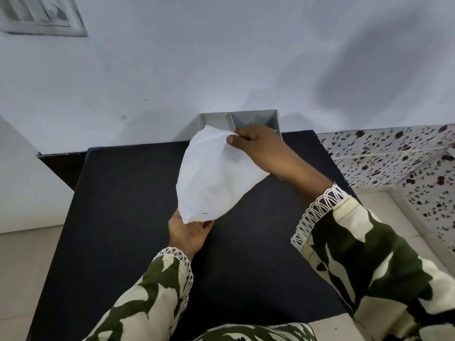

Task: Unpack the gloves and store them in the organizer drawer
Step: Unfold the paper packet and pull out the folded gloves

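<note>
A white, flat, translucent packet [211, 175] hangs in the air over the black table [123, 205], held by both hands. My right hand [261, 151] pinches its top edge, thumb in front. My left hand [188, 233] grips its bottom corner from below. What is inside the packet cannot be made out. Behind the packet, against the wall, stands the grey organizer drawer [268, 120] with dividers inside; its front part is hidden by the packet and my right hand.
A white wall rises right behind the table. To the right lies a floral-patterned surface [394, 163]. A dark low shelf edge [61, 166] sits at the table's left, and pale floor shows on both sides.
</note>
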